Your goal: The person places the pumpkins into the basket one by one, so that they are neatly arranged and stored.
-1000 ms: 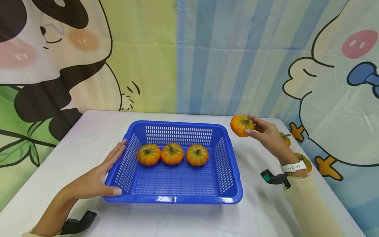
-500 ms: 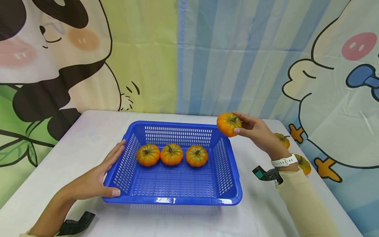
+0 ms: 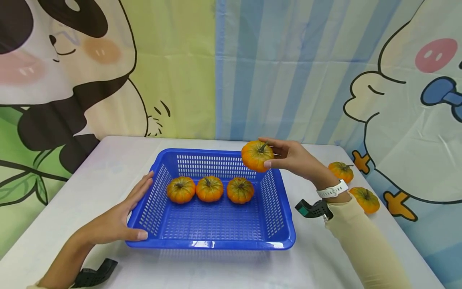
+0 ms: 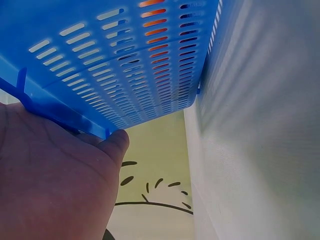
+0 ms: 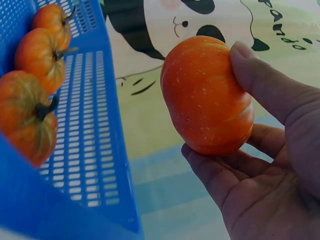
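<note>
A blue plastic basket (image 3: 213,243) stands on the table, with three orange-green pumpkins in a row inside: left (image 3: 181,190), middle (image 3: 209,188) and right (image 3: 240,190). My left hand (image 3: 110,222) rests on the basket's left rim, thumb on the near corner and fingers extended along the side. In the left wrist view, the palm (image 4: 55,170) lies against the rim. My right hand (image 3: 296,158) holds another pumpkin (image 3: 257,155) between thumb and fingers, above the basket's far right part. The right wrist view shows this pumpkin's smooth orange underside (image 5: 207,100), outside the row.
Two more pumpkins lie at the table's right side, one farther back (image 3: 341,171) and one nearer (image 3: 365,200), beside the right forearm. The white table (image 3: 202,273) ends at a cartoon-printed curtain (image 3: 274,72) behind it.
My right hand has carried the pumpkin leftward from beyond the basket's right side to over its far right part. The left hand and the basket stay in place.
</note>
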A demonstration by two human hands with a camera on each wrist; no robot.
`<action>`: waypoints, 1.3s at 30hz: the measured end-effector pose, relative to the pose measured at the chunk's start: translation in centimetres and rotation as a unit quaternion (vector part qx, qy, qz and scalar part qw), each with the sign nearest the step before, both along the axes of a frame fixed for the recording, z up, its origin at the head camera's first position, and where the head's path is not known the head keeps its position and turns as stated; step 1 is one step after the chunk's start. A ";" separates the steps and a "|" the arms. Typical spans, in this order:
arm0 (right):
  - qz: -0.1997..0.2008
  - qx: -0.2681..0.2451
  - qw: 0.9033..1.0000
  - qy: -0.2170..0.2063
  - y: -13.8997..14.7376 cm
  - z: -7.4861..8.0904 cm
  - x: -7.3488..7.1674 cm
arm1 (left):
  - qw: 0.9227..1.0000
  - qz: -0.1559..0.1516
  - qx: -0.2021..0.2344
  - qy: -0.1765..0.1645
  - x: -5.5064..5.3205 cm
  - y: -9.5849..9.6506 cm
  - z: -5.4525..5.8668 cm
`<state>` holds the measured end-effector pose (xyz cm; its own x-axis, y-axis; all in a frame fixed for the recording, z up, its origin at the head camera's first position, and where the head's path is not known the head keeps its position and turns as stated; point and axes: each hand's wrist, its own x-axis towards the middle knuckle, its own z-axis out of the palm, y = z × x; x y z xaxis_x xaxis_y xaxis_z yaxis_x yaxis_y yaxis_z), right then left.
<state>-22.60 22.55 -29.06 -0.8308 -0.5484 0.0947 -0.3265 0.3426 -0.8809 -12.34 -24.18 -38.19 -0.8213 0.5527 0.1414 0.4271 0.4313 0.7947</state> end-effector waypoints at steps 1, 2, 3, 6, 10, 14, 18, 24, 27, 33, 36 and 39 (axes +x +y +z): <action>0.005 -0.001 1.000 0.003 -0.3 0.2 0.1 | 1.000 -0.001 0.000 0.000 0.0 0.0 0.0; 0.010 -0.003 1.000 0.005 -0.6 0.3 0.1 | 1.000 -0.001 0.000 -0.001 0.0 -0.1 0.0; 0.016 -0.008 1.000 0.005 -0.8 0.4 0.2 | 1.000 -0.001 0.000 -0.001 0.0 -0.1 0.0; 0.033 -0.019 0.999 0.000 -1.6 0.6 0.3 | 1.000 -0.001 0.001 -0.003 -0.1 0.0 0.1; 0.075 -0.033 0.997 -0.012 -2.8 0.5 0.1 | 1.000 0.006 -0.009 0.002 -0.1 0.1 0.0; 0.104 -0.016 0.994 -0.015 -4.1 0.5 -0.1 | 1.000 0.015 -0.011 0.001 -0.2 0.1 -0.2; 0.116 0.014 0.993 -0.004 -5.3 0.5 -0.2 | 1.000 0.005 0.000 0.000 -0.3 0.1 -0.3; 0.164 0.024 0.986 0.002 -7.7 0.3 -0.5 | 1.000 0.020 -0.017 0.006 0.1 -0.1 -0.3; 0.190 0.028 0.981 0.002 -9.2 0.1 -0.6 | 1.000 0.025 -0.014 0.004 0.3 -0.4 -0.3; 0.206 0.058 0.977 -0.004 -11.1 -0.5 -0.4 | 1.000 0.024 -0.016 0.007 0.0 -0.3 -0.4; 0.212 0.075 0.974 -0.006 -11.9 -0.8 -0.3 | 1.000 0.023 -0.012 0.000 0.0 0.0 -0.4; 0.217 0.081 0.973 0.000 -12.7 -0.9 -0.2 | 1.000 0.021 -0.007 -0.003 0.1 0.1 -0.3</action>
